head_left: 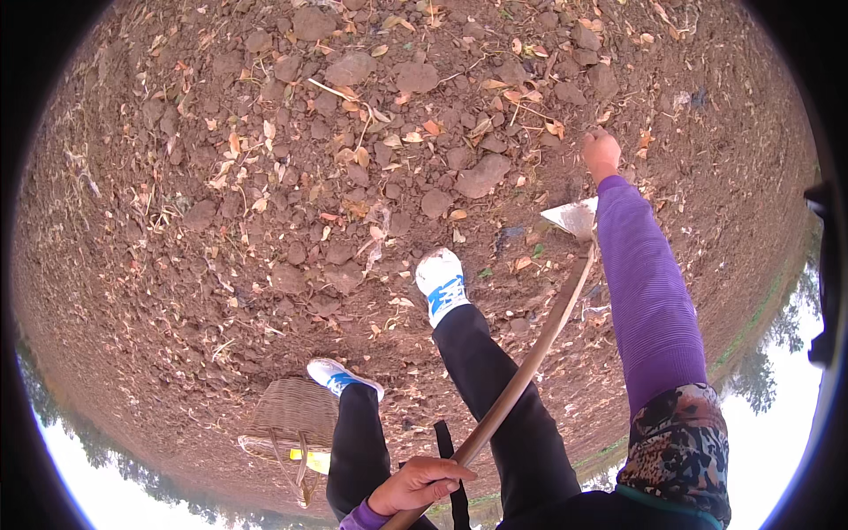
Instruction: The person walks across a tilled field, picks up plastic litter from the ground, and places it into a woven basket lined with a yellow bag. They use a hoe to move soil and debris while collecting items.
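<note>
The wooden handle of a hoe runs aslant across my legs, and my left hand grips it near its lower end. The hoe's metal blade rests on the brown soil, partly behind my purple sleeve. Beyond the blade, my right hand reaches down close to the ground with its fingers curled. Whether those fingers hold anything is hidden. Dry leaves and clods lie beside that hand.
A wicker basket with a yellow item in it stands beside one white-and-blue shoe. The other shoe is farther forward on the soil. Large clods, dry stems and plastic scraps lie around.
</note>
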Demonstrator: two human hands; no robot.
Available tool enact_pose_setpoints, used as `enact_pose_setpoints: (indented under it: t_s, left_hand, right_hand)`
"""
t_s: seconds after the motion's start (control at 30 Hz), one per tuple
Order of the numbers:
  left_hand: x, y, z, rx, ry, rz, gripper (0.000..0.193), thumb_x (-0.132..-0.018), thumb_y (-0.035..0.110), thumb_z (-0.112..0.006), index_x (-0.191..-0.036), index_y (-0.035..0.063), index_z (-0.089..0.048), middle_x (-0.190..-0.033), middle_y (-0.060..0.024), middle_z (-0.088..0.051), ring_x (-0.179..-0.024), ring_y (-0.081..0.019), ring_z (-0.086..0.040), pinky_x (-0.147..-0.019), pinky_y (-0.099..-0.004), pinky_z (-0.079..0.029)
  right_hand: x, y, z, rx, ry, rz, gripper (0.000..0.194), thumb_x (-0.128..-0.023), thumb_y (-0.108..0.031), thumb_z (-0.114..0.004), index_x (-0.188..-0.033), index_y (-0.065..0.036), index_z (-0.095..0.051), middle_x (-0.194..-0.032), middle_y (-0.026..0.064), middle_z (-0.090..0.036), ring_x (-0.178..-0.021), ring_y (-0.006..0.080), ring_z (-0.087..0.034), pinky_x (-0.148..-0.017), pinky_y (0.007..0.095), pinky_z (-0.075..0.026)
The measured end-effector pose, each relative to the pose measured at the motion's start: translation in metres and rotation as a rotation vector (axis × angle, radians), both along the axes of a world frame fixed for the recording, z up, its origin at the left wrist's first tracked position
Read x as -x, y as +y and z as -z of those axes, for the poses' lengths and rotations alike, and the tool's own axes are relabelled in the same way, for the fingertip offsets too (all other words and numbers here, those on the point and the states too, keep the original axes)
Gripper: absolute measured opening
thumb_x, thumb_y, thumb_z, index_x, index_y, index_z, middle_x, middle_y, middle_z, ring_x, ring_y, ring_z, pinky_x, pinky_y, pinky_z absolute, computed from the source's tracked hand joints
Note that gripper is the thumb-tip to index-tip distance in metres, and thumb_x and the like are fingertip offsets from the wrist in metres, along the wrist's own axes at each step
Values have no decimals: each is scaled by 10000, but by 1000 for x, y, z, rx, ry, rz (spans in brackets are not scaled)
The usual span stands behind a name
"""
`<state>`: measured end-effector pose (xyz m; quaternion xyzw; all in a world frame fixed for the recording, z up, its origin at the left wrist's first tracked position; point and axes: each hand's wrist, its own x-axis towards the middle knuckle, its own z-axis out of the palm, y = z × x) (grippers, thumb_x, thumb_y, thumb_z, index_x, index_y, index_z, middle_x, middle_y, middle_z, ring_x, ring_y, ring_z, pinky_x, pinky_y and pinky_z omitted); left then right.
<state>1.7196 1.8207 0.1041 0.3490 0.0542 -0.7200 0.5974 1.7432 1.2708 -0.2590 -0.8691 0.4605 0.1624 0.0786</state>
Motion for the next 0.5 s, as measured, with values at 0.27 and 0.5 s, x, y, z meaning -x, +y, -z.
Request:
enact_pose_setpoints:
  t_s: [0.27, 0.5]
  left_hand:
    - [21, 22, 21, -55, -316, -160, 300, -937, 155, -569, -1203, 15, -577, -849, -91, -589, -819, -160, -589, -709, -294, -476]
    - [50, 53, 38, -683, -455, -585, 505, -858, -23, -622, -1309, -26, -395, -993, -92, -606, -996, -177, -613, -844, -294, -517]
  right_hand:
    - [-5, 218, -110, -1235, -210, 378, 206, -949, -115, -553, -1117, -29, -637, -785, 30, -636, -585, 83, -578, -498, 218, -475]
    - [4, 414, -250, -1635, 91, -951, 292, -799, -123, -658, -1061, -63, -543, -783, 128, -657, -753, 333, -659, -617, 435, -497]
